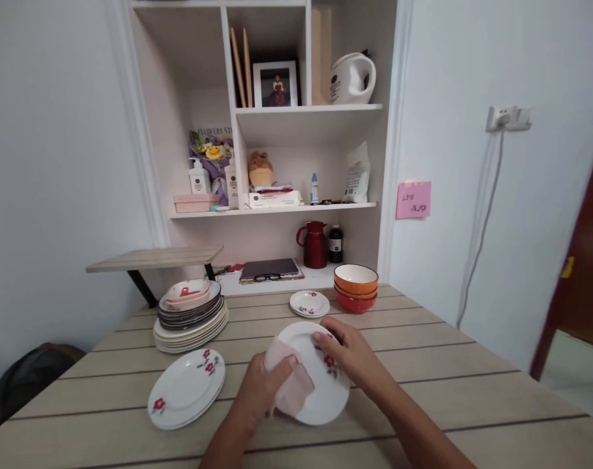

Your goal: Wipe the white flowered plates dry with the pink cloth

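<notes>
A white plate with red flowers is held tilted above the table between both hands. My right hand grips its upper right rim, thumb on the face and fingers behind. My left hand is closed on a pale pink cloth, pressing it with the thumb against the plate's left side; the fingers behind are hidden. To the left lies a small stack of flowered oval plates. Beyond the held plate sit small flowered plates, one on another.
At the back left, a tall stack of plates carries pink square dishes on top. Orange and red bowls are stacked at the back right. Behind stand a raised wooden shelf, a laptop and a red jug.
</notes>
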